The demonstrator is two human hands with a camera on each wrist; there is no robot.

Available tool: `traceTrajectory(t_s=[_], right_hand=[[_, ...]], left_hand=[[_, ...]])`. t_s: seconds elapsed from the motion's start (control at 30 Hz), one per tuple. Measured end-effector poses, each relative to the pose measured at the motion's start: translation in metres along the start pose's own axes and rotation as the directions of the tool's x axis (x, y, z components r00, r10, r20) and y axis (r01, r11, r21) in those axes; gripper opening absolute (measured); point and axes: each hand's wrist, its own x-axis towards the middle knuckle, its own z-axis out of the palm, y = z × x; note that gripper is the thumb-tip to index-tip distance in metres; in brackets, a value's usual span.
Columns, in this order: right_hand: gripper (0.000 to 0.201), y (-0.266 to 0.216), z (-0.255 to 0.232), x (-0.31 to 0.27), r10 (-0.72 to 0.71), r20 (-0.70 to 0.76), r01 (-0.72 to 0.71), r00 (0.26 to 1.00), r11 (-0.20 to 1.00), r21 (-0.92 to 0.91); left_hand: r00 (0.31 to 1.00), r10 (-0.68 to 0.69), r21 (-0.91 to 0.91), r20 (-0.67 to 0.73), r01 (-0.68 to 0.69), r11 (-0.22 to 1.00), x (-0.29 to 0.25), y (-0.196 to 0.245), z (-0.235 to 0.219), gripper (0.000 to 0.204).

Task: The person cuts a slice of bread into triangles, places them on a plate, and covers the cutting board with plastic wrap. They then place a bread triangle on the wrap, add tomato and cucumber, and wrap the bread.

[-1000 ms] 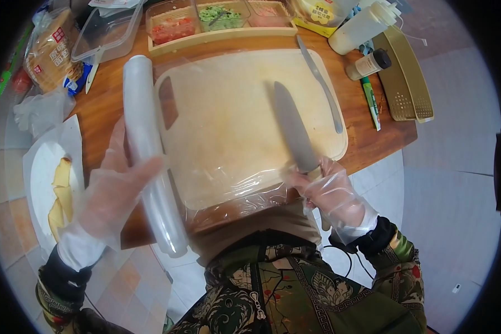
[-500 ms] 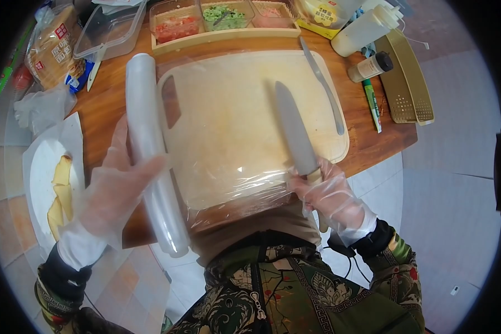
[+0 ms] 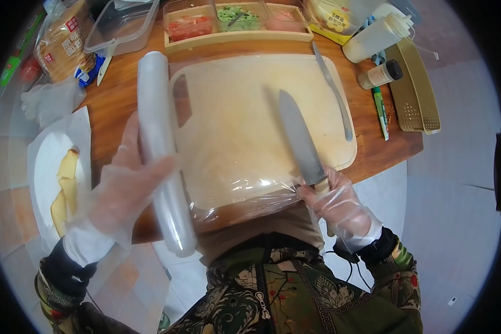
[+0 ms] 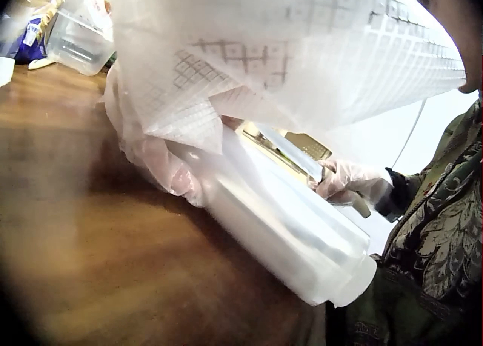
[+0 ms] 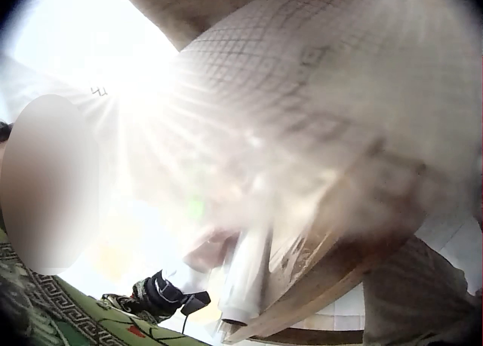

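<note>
A roll of clear film (image 3: 162,145) lies along the left edge of the cutting board (image 3: 250,122), and a thin sheet from it spreads over the board. Gloved, the left hand (image 3: 122,189) grips the roll from its left side, thumb across the top; the left wrist view shows its fingers (image 4: 170,169) against the roll (image 4: 287,218). By the board's lower right corner the gloved right hand (image 3: 339,206) holds a knife (image 3: 300,133) by its pale handle, blade over the board, and the film's edge gathers at its fingers. Glove plastic hides much of the right wrist view.
A narrow knife (image 3: 334,92) lies on the board's right side. Behind stands a wooden tray (image 3: 239,36) of chopped food. Bottles (image 3: 379,75) and a basket (image 3: 414,94) are at right. On the left are bagged bread (image 3: 64,44), a plastic box (image 3: 122,30) and a plate (image 3: 44,172) with yellow pieces.
The table and its items have shifted slightly right and down in the head view. The right hand and knife have moved a little toward the body, drawing the film's edge tauter. The left hand keeps its grip.
</note>
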Motion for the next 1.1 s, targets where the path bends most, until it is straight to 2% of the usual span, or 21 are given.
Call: traceTrajectory(t_s=[0.1,0.2,0.33,0.4,0.53,0.63,0.7,0.83,0.9,1.03,1.1], right_hand=[[0.022,-0.003,-0.001,-0.002,0.048,0.008,-0.048,0.999,0.999,-0.011],[0.024,0.002,-0.005,-0.002,0.047,0.008,-0.046,0.999,0.999,-0.025],[0.026,0.007,-0.007,-0.005,0.047,0.016,-0.047,0.999,0.999,0.007],[0.026,0.007,-0.007,-0.007,0.015,0.003,-0.014,1.0,0.996,-0.094],[0.026,0.012,-0.01,-0.008,-0.016,0.015,0.017,1.0,0.997,-0.069],[0.025,0.012,-0.012,-0.01,0.064,0.041,-0.062,0.997,0.997,-0.051],[0.017,0.011,-0.013,-0.011,0.052,0.079,-0.06,0.995,0.993,0.102],[0.023,0.001,-0.019,-0.013,0.145,0.057,-0.143,0.988,0.989,-0.041],[0.022,-0.002,-0.023,-0.01,0.063,-0.099,-0.088,0.993,0.958,-0.273],[0.022,-0.039,-0.031,0.004,-0.022,-0.173,-0.018,0.985,0.973,-0.228],[0.025,-0.056,-0.03,0.015,-0.15,-0.205,0.096,0.967,0.963,-0.25]], left_hand=[[0.999,0.036,0.039,-0.002,-0.036,0.999,0.001,-0.005,0.0,0.093],[1.0,-0.004,0.068,-0.003,0.005,0.998,-0.002,-0.003,0.001,0.093],[1.0,0.008,0.094,0.017,-0.009,0.996,-0.001,-0.007,0.002,0.095],[0.996,0.085,0.06,0.005,-0.085,0.995,-0.002,-0.012,0.004,0.097],[1.0,0.014,0.098,0.003,-0.014,0.995,-0.008,-0.005,0.007,0.098],[0.999,0.03,0.096,0.018,-0.032,0.995,-0.012,0.001,0.007,0.099],[0.997,-0.076,0.139,0.021,0.073,0.988,-0.016,0.006,0.007,0.1],[1.0,-0.012,0.089,0.026,0.009,0.996,-0.016,0.0,0.006,0.101],[1.0,-0.009,0.132,0.027,0.005,0.991,-0.016,-0.001,0.006,0.1],[0.995,0.093,0.072,0.041,-0.096,0.993,-0.015,-0.001,0.008,0.1],[0.999,0.005,0.105,0.052,-0.011,0.994,-0.018,0.006,0.006,0.099]])
